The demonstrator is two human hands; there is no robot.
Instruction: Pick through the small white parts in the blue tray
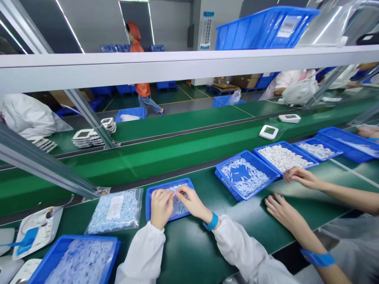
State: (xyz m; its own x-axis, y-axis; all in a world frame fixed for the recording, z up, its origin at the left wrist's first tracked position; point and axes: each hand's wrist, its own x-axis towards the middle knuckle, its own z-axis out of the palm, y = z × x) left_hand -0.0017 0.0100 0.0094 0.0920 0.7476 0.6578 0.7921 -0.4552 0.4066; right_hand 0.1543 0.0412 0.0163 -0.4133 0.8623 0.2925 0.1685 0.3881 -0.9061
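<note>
Both of my hands meet over a small blue tray [148, 211] that holds small pale pieces. My left hand [161, 206] is closed, its fingertips pinched together over the tray's middle. My right hand [192, 202], with a blue wristband [212, 221], is also in a pinch, almost touching the left fingertips. Whatever lies between the fingers is too small to make out. Left of the tray is a clear plastic bag [128, 209] full of pale blue pieces. A larger blue tray [111, 256] of translucent pieces stands nearer on the left.
A co-worker's hands [286, 213] are at the right, beside blue trays of white pieces [242, 173]. White housings [40, 232] lie at far left. A metal post [44, 165] and overhead shelf [183, 69] frame the bench. Beyond runs a green conveyor [177, 146] with white devices [269, 132].
</note>
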